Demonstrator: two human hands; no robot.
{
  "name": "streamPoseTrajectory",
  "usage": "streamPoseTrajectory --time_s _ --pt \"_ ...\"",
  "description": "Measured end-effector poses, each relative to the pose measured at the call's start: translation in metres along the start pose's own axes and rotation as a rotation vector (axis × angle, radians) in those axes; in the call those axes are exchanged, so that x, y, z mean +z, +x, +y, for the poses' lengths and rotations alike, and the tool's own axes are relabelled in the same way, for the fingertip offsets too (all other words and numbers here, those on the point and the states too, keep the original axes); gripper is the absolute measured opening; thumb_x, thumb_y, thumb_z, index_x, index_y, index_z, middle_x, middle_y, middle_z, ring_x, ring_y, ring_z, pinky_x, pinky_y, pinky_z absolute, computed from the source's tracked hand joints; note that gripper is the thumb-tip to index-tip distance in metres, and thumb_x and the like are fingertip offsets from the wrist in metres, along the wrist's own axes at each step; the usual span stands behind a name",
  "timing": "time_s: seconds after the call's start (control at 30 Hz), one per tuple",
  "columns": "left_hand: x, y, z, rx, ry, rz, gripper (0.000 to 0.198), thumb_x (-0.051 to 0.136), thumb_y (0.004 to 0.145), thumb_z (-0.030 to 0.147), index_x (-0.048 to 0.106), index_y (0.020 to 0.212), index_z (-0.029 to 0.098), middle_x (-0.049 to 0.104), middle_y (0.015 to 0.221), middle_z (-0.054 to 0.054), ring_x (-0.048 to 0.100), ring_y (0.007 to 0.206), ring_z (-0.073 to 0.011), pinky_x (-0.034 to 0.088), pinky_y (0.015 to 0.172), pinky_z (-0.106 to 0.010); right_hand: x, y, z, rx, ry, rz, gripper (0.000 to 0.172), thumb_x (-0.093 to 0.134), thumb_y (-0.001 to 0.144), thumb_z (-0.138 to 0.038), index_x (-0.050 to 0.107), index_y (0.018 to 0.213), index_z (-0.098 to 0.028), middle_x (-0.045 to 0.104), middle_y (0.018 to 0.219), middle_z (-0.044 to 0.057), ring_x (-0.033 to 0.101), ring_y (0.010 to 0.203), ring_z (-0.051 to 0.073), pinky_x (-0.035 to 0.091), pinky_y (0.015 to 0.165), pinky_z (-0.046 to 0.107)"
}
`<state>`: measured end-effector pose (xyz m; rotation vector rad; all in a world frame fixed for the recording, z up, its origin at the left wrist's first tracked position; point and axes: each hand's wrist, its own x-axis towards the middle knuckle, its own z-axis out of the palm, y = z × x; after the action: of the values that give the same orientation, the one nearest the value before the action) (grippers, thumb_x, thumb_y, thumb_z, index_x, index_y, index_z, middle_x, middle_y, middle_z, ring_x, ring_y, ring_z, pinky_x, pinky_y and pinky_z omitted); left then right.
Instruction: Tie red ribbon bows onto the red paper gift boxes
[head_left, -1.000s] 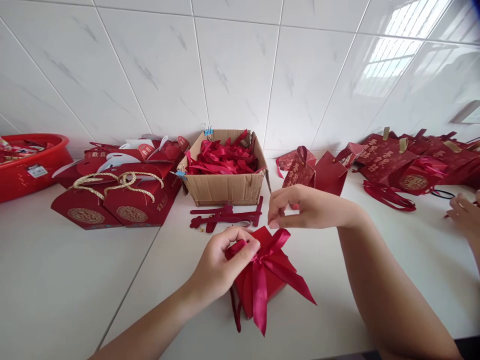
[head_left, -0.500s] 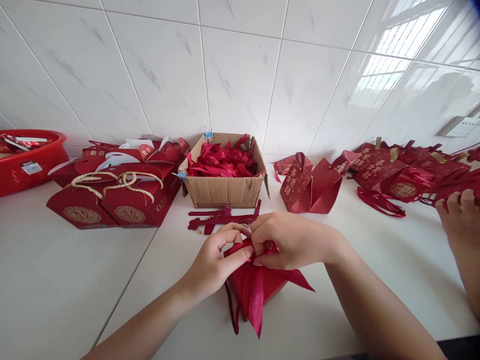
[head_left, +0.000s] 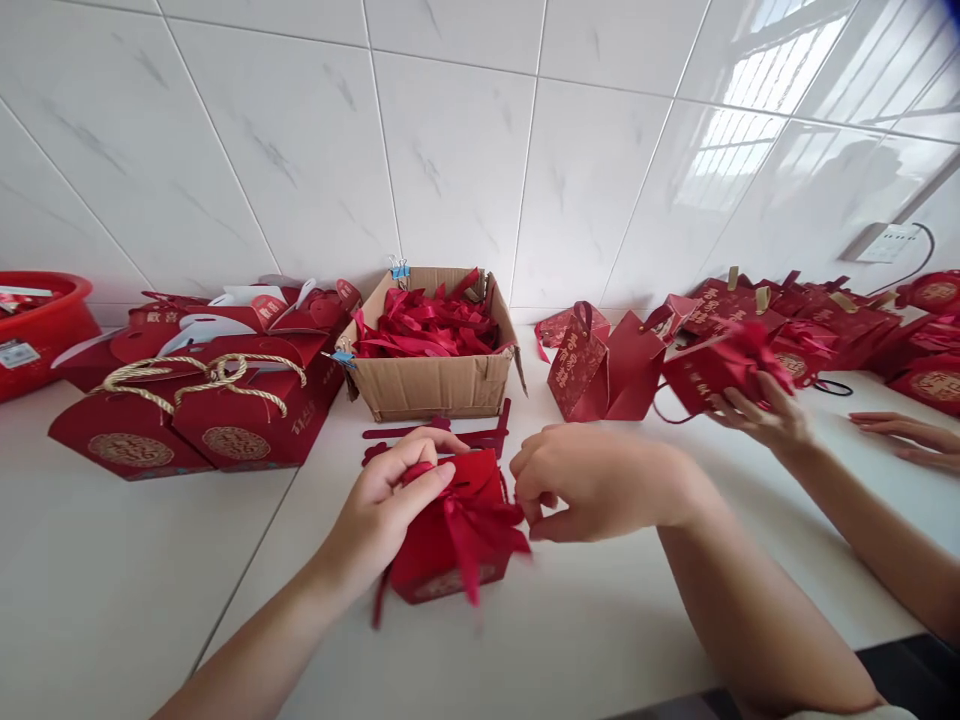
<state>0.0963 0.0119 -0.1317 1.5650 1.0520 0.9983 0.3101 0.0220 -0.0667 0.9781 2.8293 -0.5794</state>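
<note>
A small red gift box (head_left: 457,560) with a ribbon bow (head_left: 472,525) on its front stands just off the counter's middle. My left hand (head_left: 390,510) grips its top edge between thumb and fingers. To the right of the bow is my right hand (head_left: 592,490), fingers curled in; whether a ribbon end is between them is hidden. A dark red cord hangs at the box's left side. Behind the box lie several dark red straps (head_left: 495,435), partly covered by my left hand.
A cardboard box (head_left: 427,385) of red ribbons stands behind. Red boxes with gold rope handles (head_left: 240,440) and a red basin (head_left: 45,340) are at left. At right are folded red boxes (head_left: 615,375); a co-worker's hand (head_left: 772,415) holds a bowed box (head_left: 712,370).
The box under my hands has tipped upright, showing its front and bow. My right hand has come away from the knot to the right. A co-worker's hand has lifted a box into view.
</note>
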Motion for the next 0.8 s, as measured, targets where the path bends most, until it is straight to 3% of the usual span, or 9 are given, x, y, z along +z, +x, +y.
streamPoseTrajectory --time_s 0.13,0.33,0.43,0.5,0.63,0.8 --pt "0.000 -0.001 0.002 -0.049 -0.095 -0.063 0.037 0.057 0.085 0.036 0.035 0.061 0.019 0.060 0.101 -0.003 0.054 0.075 -0.0156 0.039 0.064 -0.028 -0.005 -0.008 0.005 0.023 0.048 0.123 0.014 0.057 0.081 -0.023 0.061 0.069 -0.017 0.063 0.075 0.000 0.052 0.067 0.011 0.036 0.061 0.024" --pt "0.011 -0.003 -0.003 -0.046 -0.259 0.030 0.030 0.057 0.085 0.034 0.047 0.063 0.017 0.061 0.094 -0.002 0.055 0.078 -0.0150 0.042 0.069 -0.027 -0.008 -0.010 0.009 0.068 0.148 0.226 0.021 0.049 0.091 -0.034 0.061 0.084 -0.018 0.064 0.081 0.001 0.053 0.070 0.012 0.039 0.062 0.025" --pt "0.014 -0.004 -0.006 -0.038 -0.274 0.056 0.026 0.058 0.085 0.034 0.053 0.066 0.017 0.060 0.091 -0.003 0.056 0.080 -0.0159 0.043 0.070 -0.027 -0.007 -0.010 0.010 0.084 0.215 0.225 0.029 0.059 0.084 -0.047 0.061 0.097 -0.021 0.064 0.092 0.001 0.055 0.081 0.015 0.041 0.068 0.026" --pt "0.014 -0.004 -0.007 -0.036 -0.264 0.045 0.026 0.058 0.085 0.036 0.054 0.068 0.017 0.060 0.092 -0.003 0.056 0.079 -0.0158 0.044 0.071 -0.027 -0.007 -0.011 0.010 0.069 0.256 0.145 0.041 0.068 0.075 -0.051 0.060 0.103 -0.023 0.064 0.098 0.001 0.056 0.088 0.016 0.042 0.070 0.025" --pt "0.012 -0.005 -0.008 -0.026 -0.225 0.011 0.028 0.059 0.085 0.037 0.052 0.067 0.017 0.060 0.093 -0.003 0.056 0.082 -0.0164 0.043 0.073 -0.028 -0.008 -0.013 0.011 0.112 0.228 -0.013 0.027 0.064 0.079 -0.045 0.062 0.090 -0.020 0.065 0.088 0.001 0.057 0.076 0.014 0.041 0.063 0.024" --pt "0.010 -0.005 -0.005 -0.027 -0.119 -0.029 0.030 0.062 0.083 0.034 0.044 0.064 0.019 0.062 0.092 -0.002 0.056 0.082 -0.0166 0.042 0.073 -0.029 -0.009 -0.013 0.010 0.169 0.125 0.053 0.025 0.048 0.091 -0.036 0.058 0.078 -0.018 0.062 0.075 0.001 0.048 0.057 0.009 0.032 0.049 0.022"
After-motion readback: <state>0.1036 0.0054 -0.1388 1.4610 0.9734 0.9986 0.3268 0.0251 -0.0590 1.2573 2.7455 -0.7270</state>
